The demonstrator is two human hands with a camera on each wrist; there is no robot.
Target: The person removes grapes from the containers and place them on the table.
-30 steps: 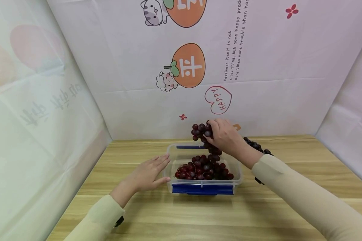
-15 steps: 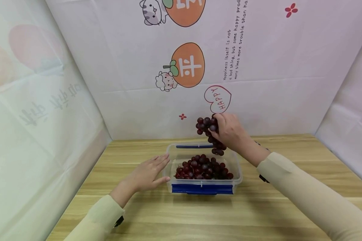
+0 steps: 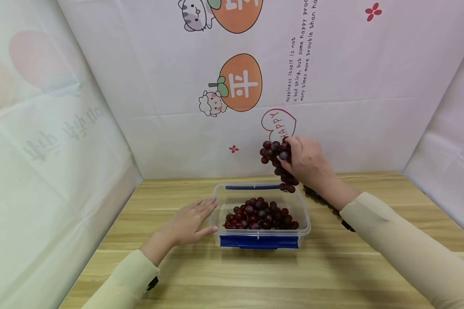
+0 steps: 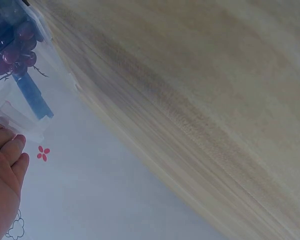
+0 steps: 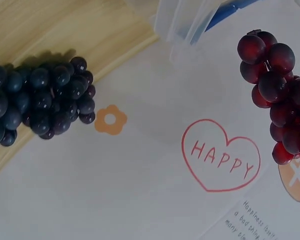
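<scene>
My right hand [image 3: 308, 161] grips a bunch of dark red grapes [image 3: 275, 150] and holds it up over the back right part of a clear plastic container [image 3: 255, 233]. The lower end of that bunch [image 5: 285, 95] hangs freely in the right wrist view. Inside the container lie more red grapes [image 3: 261, 214], heaped toward its front. My left hand [image 3: 189, 221] has its fingers straight, with the fingertips at the container's left wall. In the left wrist view those fingers [image 4: 10, 150] meet the container's edge.
To the right of the container, partly behind my right forearm, lies a bunch of black grapes [image 5: 45, 97] on the wooden table [image 3: 263, 279]. A blue latch [image 3: 259, 242] runs along the container's front. A printed white cloth [image 3: 178, 141] stands behind the table.
My right hand has risen and moved to the right with its bunch, which has come away from the grapes in the container. The left hand has stayed in place.
</scene>
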